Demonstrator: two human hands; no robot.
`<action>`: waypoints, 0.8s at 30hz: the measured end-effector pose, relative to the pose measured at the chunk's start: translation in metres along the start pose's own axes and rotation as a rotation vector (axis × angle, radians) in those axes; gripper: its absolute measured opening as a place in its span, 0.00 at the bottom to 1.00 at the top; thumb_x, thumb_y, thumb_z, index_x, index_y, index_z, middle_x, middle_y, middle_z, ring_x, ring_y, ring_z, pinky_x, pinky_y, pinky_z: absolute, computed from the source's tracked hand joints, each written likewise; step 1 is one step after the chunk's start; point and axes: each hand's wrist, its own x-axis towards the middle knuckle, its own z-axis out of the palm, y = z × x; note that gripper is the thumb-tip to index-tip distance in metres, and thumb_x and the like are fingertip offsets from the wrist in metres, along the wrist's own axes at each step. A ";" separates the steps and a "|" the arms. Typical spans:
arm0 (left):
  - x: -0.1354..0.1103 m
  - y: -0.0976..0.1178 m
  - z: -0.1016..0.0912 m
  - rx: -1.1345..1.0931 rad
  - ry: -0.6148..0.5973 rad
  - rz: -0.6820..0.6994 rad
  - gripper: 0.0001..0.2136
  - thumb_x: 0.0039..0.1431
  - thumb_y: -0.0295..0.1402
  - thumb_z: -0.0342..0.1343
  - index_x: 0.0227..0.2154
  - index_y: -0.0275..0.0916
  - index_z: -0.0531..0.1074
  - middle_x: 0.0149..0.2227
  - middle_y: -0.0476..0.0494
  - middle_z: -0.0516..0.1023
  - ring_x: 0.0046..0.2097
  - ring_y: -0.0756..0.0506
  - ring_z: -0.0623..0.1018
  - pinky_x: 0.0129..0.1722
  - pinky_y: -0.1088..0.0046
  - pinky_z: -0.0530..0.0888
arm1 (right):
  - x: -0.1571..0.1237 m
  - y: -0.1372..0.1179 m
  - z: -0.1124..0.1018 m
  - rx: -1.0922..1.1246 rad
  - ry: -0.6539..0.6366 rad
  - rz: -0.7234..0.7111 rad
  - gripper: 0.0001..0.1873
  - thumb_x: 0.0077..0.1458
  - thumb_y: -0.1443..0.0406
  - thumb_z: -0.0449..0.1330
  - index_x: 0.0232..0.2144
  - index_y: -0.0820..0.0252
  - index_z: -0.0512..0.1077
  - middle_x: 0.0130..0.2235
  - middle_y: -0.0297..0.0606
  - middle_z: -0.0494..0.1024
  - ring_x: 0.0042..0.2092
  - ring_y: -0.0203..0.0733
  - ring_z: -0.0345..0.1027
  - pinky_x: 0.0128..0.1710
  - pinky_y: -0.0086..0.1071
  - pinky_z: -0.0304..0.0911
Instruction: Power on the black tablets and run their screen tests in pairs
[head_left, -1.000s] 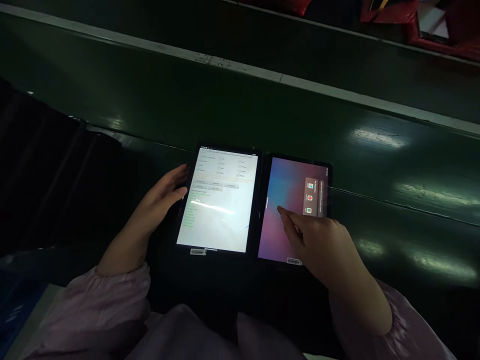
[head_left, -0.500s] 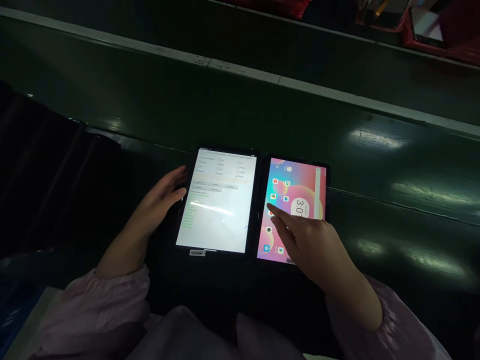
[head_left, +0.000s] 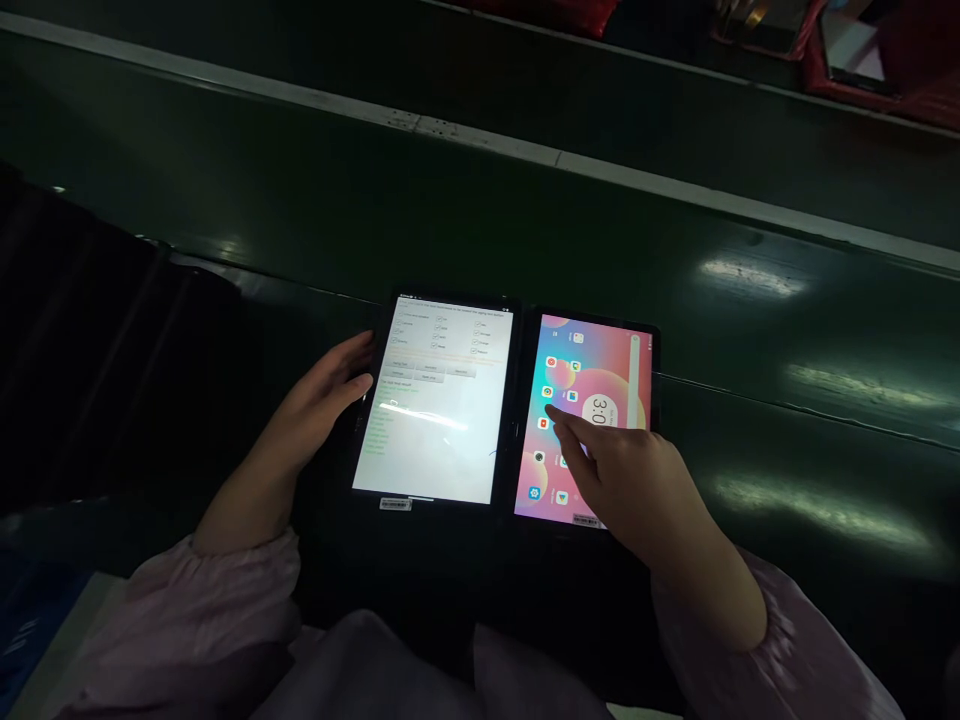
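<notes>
Two lit tablets lie side by side in front of me. The left tablet (head_left: 450, 420) shows a white page with tick boxes, grey buttons and green text. My left hand (head_left: 319, 395) rests at its left edge, fingers stretched and apart, with the thumb tip on the edge. On the right tablet (head_left: 600, 350) is a pink and blue home screen with app icons and a clock. Over its lower middle is my right hand (head_left: 630, 480), index finger stretched toward the icons and the thumb just below. It holds nothing and covers part of the screen. Whether the fingertip touches the glass I cannot tell.
A small barcode label (head_left: 395, 504) sits at the left tablet's bottom edge, another label (head_left: 586, 520) at the right one's. Behind runs a dark green bench (head_left: 450, 220) with a pale ledge (head_left: 480, 140). Red trays (head_left: 900, 100) with devices stand at the back right.
My right hand's index finger has shifted slightly right across the icons, uncovering the red icon. My left hand and both tablets have stayed in place.
</notes>
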 end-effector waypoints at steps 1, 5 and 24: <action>0.000 0.000 0.000 -0.003 0.002 -0.004 0.38 0.48 0.56 0.72 0.61 0.46 0.77 0.71 0.38 0.75 0.77 0.25 0.63 0.76 0.42 0.62 | 0.000 0.000 0.000 0.008 0.002 -0.004 0.30 0.77 0.58 0.44 0.57 0.58 0.84 0.15 0.31 0.66 0.17 0.31 0.47 0.21 0.26 0.40; -0.001 0.000 -0.001 0.011 0.022 -0.016 0.37 0.49 0.54 0.73 0.61 0.46 0.77 0.71 0.40 0.76 0.76 0.25 0.64 0.76 0.42 0.61 | 0.000 -0.001 0.002 0.068 0.004 -0.025 0.31 0.79 0.57 0.42 0.58 0.61 0.83 0.15 0.32 0.68 0.16 0.30 0.52 0.19 0.25 0.42; 0.002 -0.001 0.002 -0.049 0.082 -0.021 0.35 0.47 0.50 0.74 0.57 0.42 0.79 0.66 0.36 0.80 0.74 0.27 0.69 0.73 0.50 0.69 | -0.051 -0.001 -0.014 0.069 -0.084 -0.004 0.25 0.74 0.66 0.48 0.57 0.58 0.83 0.14 0.29 0.71 0.12 0.30 0.60 0.16 0.24 0.45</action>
